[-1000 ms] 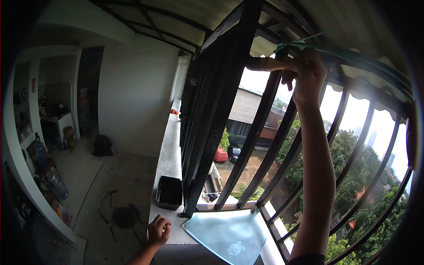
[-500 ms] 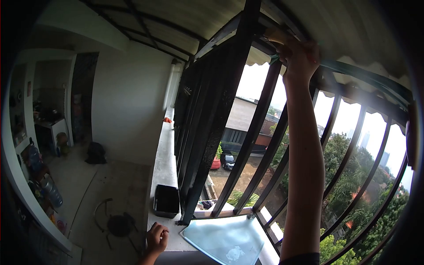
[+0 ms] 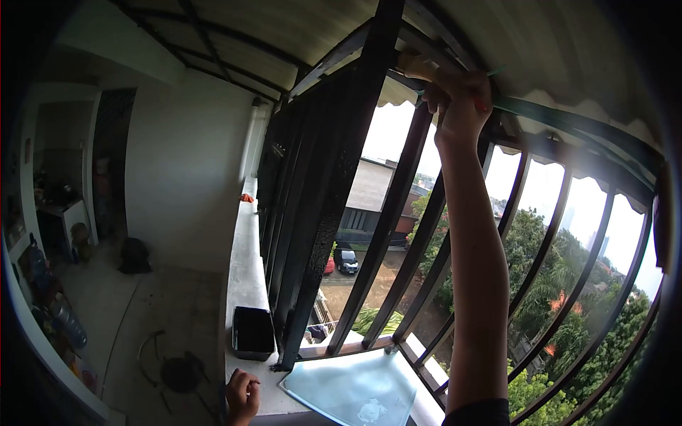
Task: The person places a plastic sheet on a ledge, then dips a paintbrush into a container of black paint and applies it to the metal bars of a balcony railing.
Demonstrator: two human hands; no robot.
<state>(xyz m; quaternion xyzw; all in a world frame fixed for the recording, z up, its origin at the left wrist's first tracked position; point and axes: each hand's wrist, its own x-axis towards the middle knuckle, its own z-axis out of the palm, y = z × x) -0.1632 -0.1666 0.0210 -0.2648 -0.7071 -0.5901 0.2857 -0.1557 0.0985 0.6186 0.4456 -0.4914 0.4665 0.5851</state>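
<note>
My right hand (image 3: 462, 99) is raised to the top of the dark window bars (image 3: 387, 263), just under the corrugated roof. Its fingers are closed on a tan thing (image 3: 419, 67) held against the upper frame; shadow hides its exact kind. Close by, a green strip (image 3: 547, 110) runs along the top rail. Low at the left, my left hand (image 3: 243, 396) is curled into a loose fist by the white ledge (image 3: 245, 263), with nothing visible in it. Beside it lie a black rectangular tub (image 3: 253, 334) and a pale blue glass corner panel (image 3: 348, 387).
An orange-red item (image 3: 246, 198) lies farther along the ledge. Below on the floor stand a dark round stool (image 3: 181, 373), a black bag (image 3: 133, 255) and large water bottles (image 3: 69, 323). Trees (image 3: 568, 319) and parked cars (image 3: 346, 261) show beyond the bars.
The whole view has shifted, so most things sit slightly farther left. My right hand stays up at the top frame with the tan thing, and my left hand stays curled by the ledge.
</note>
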